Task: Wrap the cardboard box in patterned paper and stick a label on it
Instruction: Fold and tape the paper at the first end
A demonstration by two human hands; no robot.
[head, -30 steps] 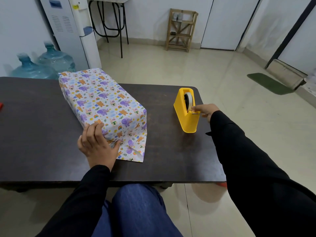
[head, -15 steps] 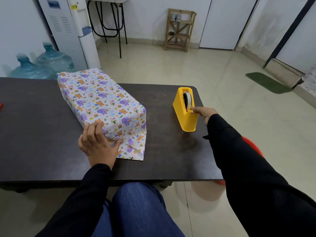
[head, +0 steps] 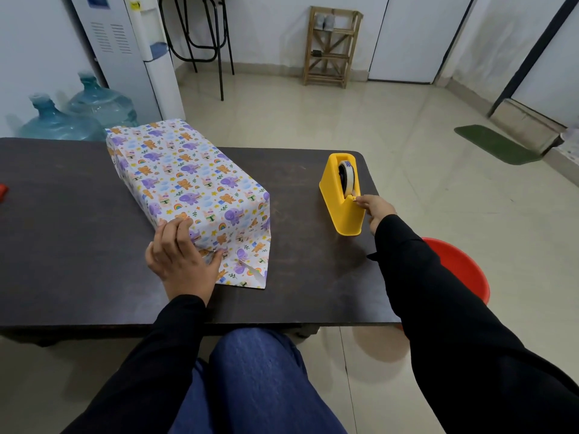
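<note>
Left grip (head: 181,261), spread, presses the wrapped box (head: 188,180); right grip (head: 376,209) pinches tape (head: 347,180) at the counter's (head: 62,230) right edge.

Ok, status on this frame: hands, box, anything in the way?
Left hand presses folded paper at wrapped box near end. Right hand pinches tape end at yellow dispenser. Nothing between them.
</note>
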